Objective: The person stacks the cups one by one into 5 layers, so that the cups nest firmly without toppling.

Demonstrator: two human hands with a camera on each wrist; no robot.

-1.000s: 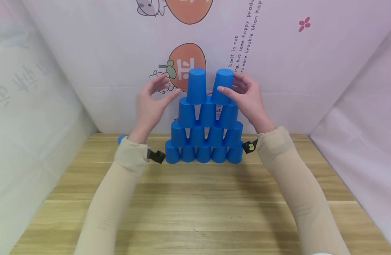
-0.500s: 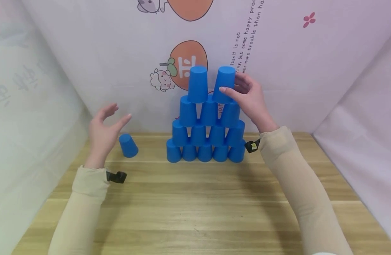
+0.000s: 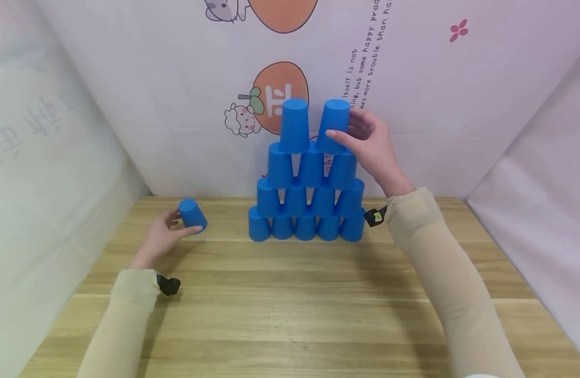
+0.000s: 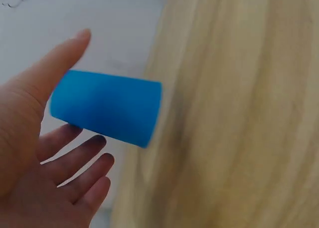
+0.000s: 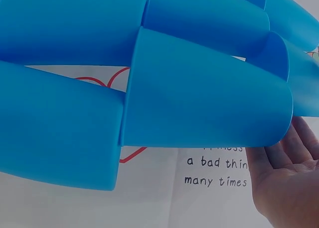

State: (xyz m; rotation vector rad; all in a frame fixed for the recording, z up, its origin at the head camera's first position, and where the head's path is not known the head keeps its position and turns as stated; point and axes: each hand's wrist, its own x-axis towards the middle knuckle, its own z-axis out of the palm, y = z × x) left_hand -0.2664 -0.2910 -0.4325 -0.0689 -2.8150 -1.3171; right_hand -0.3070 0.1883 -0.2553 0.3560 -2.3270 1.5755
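Note:
On the left of the table, an upside-down blue cup point(image 3: 191, 211) stands between the thumb and fingers of my left hand point(image 3: 159, 239). The left wrist view shows those fingers point(image 4: 94, 173) spread and nearly straight along the cup's side, the thumb reaching past it. A pyramid of blue cups, all mouth down, rises mid-table in four rows. My right hand point(image 3: 376, 152) holds the right cup point(image 3: 336, 118) of its top row, thumb across the front and fingers behind. Beside that one stands the other top cup point(image 3: 295, 126), untouched. In the right wrist view, stacked cups hide the thumb.
The third row point(image 3: 310, 167) carries the two top cups, and the bottom row point(image 3: 305, 226) rests on the wooden table point(image 3: 290, 304). Close behind the pyramid hangs a printed white backdrop point(image 3: 186, 84). White cloth point(image 3: 530, 199) closes off the right side.
My left hand has left the pyramid's top left side and moved left and down to the single cup on the table. My right hand stays on its top cup.

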